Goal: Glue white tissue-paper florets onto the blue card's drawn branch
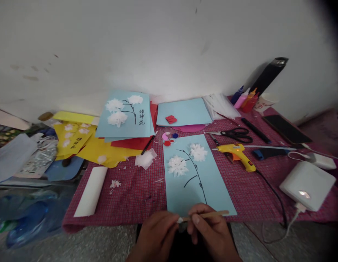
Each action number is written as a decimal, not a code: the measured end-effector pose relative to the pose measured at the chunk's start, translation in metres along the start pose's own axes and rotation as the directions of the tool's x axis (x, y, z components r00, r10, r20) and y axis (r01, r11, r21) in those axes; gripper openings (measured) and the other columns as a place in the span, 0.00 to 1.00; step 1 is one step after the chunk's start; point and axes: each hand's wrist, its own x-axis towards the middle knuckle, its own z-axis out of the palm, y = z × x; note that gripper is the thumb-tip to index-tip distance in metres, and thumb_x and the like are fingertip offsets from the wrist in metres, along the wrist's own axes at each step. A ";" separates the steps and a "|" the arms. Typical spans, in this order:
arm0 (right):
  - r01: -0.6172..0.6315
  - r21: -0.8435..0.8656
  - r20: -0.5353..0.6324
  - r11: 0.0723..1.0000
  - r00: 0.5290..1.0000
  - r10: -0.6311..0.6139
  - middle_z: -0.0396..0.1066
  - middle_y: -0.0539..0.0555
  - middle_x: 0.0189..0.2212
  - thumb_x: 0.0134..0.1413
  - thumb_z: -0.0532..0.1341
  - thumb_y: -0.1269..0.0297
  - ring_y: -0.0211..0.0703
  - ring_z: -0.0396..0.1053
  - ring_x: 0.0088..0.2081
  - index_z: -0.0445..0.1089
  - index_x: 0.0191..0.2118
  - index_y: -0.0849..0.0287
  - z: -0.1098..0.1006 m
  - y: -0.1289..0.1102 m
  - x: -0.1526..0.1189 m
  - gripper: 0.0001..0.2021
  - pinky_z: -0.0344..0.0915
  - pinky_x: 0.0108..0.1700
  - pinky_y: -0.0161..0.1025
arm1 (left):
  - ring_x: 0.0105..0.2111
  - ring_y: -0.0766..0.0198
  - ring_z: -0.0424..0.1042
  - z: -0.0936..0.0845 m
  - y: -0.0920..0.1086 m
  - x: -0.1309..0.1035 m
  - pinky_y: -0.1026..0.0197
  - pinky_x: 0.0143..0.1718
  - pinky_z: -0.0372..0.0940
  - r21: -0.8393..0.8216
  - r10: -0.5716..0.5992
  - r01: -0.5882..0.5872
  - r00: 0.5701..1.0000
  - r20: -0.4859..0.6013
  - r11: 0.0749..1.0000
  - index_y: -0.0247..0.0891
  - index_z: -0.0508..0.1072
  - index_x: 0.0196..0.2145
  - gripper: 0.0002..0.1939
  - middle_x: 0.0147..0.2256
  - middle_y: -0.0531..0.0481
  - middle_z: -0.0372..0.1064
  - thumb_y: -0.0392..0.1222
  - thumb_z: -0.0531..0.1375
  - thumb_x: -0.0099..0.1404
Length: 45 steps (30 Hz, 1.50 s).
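Note:
At the table's front edge, my right hand [211, 229] is closed around a thin wooden stick [222, 213]. One end of the stick reaches toward my left hand [159, 231], whose fingertips pinch a small white paper piece [180, 220]. Just beyond both hands lies a light blue sheet [180, 200] with a dark branch drawn on it. Two fringed white paper flowers are fixed there, a left one [177, 166] and a right one [198, 152]. A lower drawn twig [190, 181] has no flower at its tip.
A yellow glue gun [237, 153], black scissors [234, 134] and a white power adapter [308, 185] with cables lie right. A finished flower card [124, 127], a white paper roll [91, 191] and thin paper squares [146, 159] are left. Paint bottles [245, 100] stand at the back.

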 end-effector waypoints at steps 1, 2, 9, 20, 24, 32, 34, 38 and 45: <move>-0.002 0.005 0.014 1.000 1.000 0.002 0.75 0.52 0.24 0.62 0.65 0.50 0.35 0.68 0.21 0.73 0.38 0.57 0.000 -0.002 0.000 0.14 0.62 0.25 0.33 | 0.39 0.63 0.79 -0.001 0.000 0.000 0.65 0.43 0.74 0.018 0.008 -0.008 1.000 -0.019 1.000 0.40 0.73 0.51 0.11 0.40 0.46 0.80 0.34 0.57 0.73; -0.002 0.000 0.024 1.000 1.000 0.002 0.76 0.52 0.25 0.62 0.65 0.51 0.36 0.69 0.22 0.73 0.39 0.57 0.000 -0.003 0.001 0.13 0.63 0.26 0.33 | 0.39 0.63 0.79 -0.001 0.000 0.000 0.65 0.44 0.74 0.025 0.011 -0.010 1.000 -0.028 1.000 0.40 0.73 0.51 0.11 0.40 0.46 0.79 0.34 0.57 0.72; 0.051 -0.231 0.049 0.972 0.998 -0.041 0.77 0.53 0.31 0.67 0.62 0.57 0.38 0.71 0.27 0.74 0.42 0.55 -0.001 -0.002 0.002 0.09 0.68 0.31 0.35 | 0.37 0.63 0.78 -0.001 -0.010 0.006 0.64 0.40 0.73 -0.055 -0.097 0.097 0.995 0.004 0.994 0.42 0.74 0.46 0.10 0.38 0.49 0.78 0.32 0.57 0.71; 0.241 -0.527 -0.014 0.815 0.956 -0.291 0.75 0.51 0.29 0.67 0.60 0.62 0.39 0.72 0.28 0.75 0.41 0.53 0.005 -0.024 0.001 0.07 0.70 0.32 0.34 | 0.35 0.64 0.77 -0.008 -0.027 0.008 0.64 0.39 0.69 -0.241 -0.248 0.249 0.968 0.036 0.938 0.42 0.77 0.40 0.07 0.35 0.51 0.78 0.34 0.59 0.71; 0.340 -0.831 0.081 0.441 0.858 -0.508 0.78 0.54 0.37 0.64 0.61 0.65 0.45 0.75 0.36 0.76 0.45 0.52 -0.046 -0.041 0.016 0.08 0.72 0.39 0.39 | 0.37 0.63 0.78 -0.014 -0.034 0.011 0.62 0.41 0.70 -0.305 -0.340 0.331 0.940 0.023 0.893 0.42 0.78 0.39 0.06 0.37 0.51 0.80 0.36 0.60 0.70; 0.189 -0.971 0.231 -0.148 0.900 -0.371 0.77 0.65 0.49 0.59 0.56 0.70 0.59 0.75 0.47 0.75 0.55 0.57 -0.120 -0.077 0.033 0.20 0.72 0.50 0.56 | 0.32 0.63 0.74 -0.019 -0.035 0.027 0.62 0.35 0.68 -0.546 -0.550 0.506 0.830 0.097 0.667 0.39 0.77 0.35 0.07 0.31 0.51 0.76 0.43 0.60 0.67; 0.198 -0.980 0.186 -0.023 0.866 -0.465 0.77 0.63 0.48 0.62 0.57 0.67 0.57 0.74 0.48 0.75 0.53 0.55 -0.100 -0.079 0.023 0.16 0.71 0.52 0.54 | 0.33 0.64 0.73 -0.016 -0.030 0.030 0.63 0.36 0.68 -0.594 -0.535 0.481 0.839 0.099 0.645 0.38 0.78 0.36 0.07 0.32 0.50 0.75 0.42 0.61 0.67; 0.290 -0.864 0.121 0.412 0.914 -0.388 0.77 0.55 0.42 0.65 0.60 0.62 0.48 0.75 0.42 0.74 0.45 0.51 -0.034 -0.060 0.007 0.07 0.72 0.44 0.41 | 0.34 0.65 0.71 -0.007 -0.017 0.032 0.64 0.36 0.66 -0.618 -0.436 0.363 0.899 0.035 0.698 0.39 0.81 0.35 0.05 0.33 0.50 0.72 0.39 0.63 0.65; 0.349 -0.663 0.169 0.663 0.932 -0.321 0.73 0.52 0.37 0.65 0.60 0.65 0.43 0.72 0.38 0.71 0.42 0.53 0.014 -0.020 0.015 0.03 0.69 0.41 0.39 | 0.32 0.64 0.74 0.002 -0.006 0.023 0.63 0.36 0.69 -0.652 -0.426 0.401 0.895 0.130 0.643 0.38 0.81 0.35 0.06 0.31 0.49 0.77 0.39 0.64 0.65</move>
